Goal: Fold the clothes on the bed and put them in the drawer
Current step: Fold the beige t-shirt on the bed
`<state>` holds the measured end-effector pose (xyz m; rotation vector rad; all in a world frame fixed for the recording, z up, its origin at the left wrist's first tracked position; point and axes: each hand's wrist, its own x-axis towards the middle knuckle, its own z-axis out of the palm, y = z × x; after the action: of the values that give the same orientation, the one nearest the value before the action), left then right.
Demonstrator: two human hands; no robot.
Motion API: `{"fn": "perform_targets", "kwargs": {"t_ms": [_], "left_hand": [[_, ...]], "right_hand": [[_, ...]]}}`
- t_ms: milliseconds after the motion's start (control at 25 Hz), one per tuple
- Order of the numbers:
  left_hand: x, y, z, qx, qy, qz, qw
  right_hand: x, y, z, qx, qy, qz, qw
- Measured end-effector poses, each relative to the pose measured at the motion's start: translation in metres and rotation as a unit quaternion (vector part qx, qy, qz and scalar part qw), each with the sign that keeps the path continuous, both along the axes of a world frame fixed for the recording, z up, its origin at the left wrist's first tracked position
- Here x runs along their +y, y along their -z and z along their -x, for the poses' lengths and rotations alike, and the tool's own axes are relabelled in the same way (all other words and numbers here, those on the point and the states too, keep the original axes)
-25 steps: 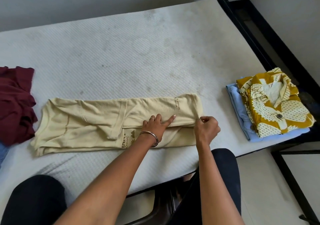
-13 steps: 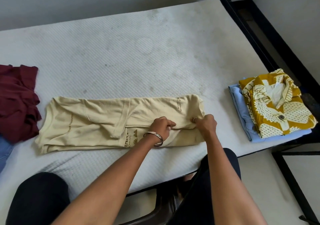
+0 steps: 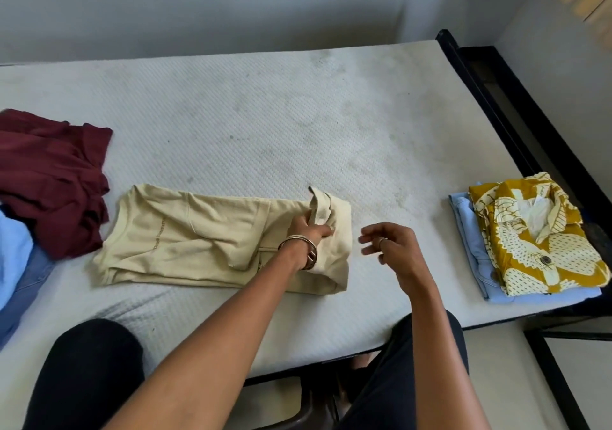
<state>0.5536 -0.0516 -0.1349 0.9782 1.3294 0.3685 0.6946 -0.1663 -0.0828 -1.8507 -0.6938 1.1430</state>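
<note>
A beige shirt (image 3: 185, 234) lies folded lengthwise across the white mattress (image 3: 298, 125). Its right end is turned up and over toward the left. My left hand (image 3: 308, 231), a bangle on the wrist, grips that raised end. My right hand (image 3: 387, 242) hovers just right of the shirt, fingers spread, holding nothing. At the right edge of the bed sits a folded stack: a yellow patterned shirt (image 3: 536, 231) on a light blue garment (image 3: 473, 241). No drawer is in view.
A crumpled maroon garment (image 3: 49, 178) lies at the left, with light blue and blue clothes (image 3: 13, 264) below it. The black bed frame (image 3: 496, 98) runs along the right side. My knees in black trousers are at the near edge.
The right end of the beige shirt has been lifted and folded leftward by my left hand. My right hand has let go of the hem and moved away to the right.
</note>
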Motion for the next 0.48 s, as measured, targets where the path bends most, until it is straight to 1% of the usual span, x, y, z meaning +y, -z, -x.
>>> {"fn": "perform_targets", "kwargs": {"t_ms": [80,120,160,200,240,320,360,400,480], "left_hand": [[0.013,-0.007,0.013,-0.029,0.049,-0.099,0.993],[0.021,-0.007,0.025,-0.037,0.059,-0.123,0.990],[0.029,-0.004,0.039,-0.041,0.052,-0.124,0.990],[0.034,0.002,0.055,-0.043,0.028,-0.102,0.993],[0.038,0.012,0.074,-0.023,0.009,-0.072,0.997],[0.036,0.029,0.105,0.078,-0.002,-0.052,0.996],[0.033,0.039,0.116,0.106,-0.001,-0.054,0.993],[0.031,0.045,0.122,0.101,-0.004,-0.056,0.993],[0.032,0.046,0.120,0.073,0.022,-0.061,0.995]], "right_hand": [[0.006,0.009,0.003,-0.027,0.041,0.017,0.999],[0.012,0.015,0.007,-0.023,0.044,0.025,0.998],[0.020,0.023,0.013,-0.015,0.043,0.034,0.998],[0.029,0.031,0.021,-0.008,0.041,0.046,0.998],[0.039,0.042,0.030,-0.004,0.041,0.060,0.997],[0.052,0.062,0.051,-0.019,0.050,0.101,0.993],[0.055,0.071,0.061,-0.033,0.046,0.122,0.991],[0.057,0.079,0.070,-0.042,0.035,0.138,0.989],[0.058,0.090,0.084,-0.059,0.012,0.149,0.987]]}}
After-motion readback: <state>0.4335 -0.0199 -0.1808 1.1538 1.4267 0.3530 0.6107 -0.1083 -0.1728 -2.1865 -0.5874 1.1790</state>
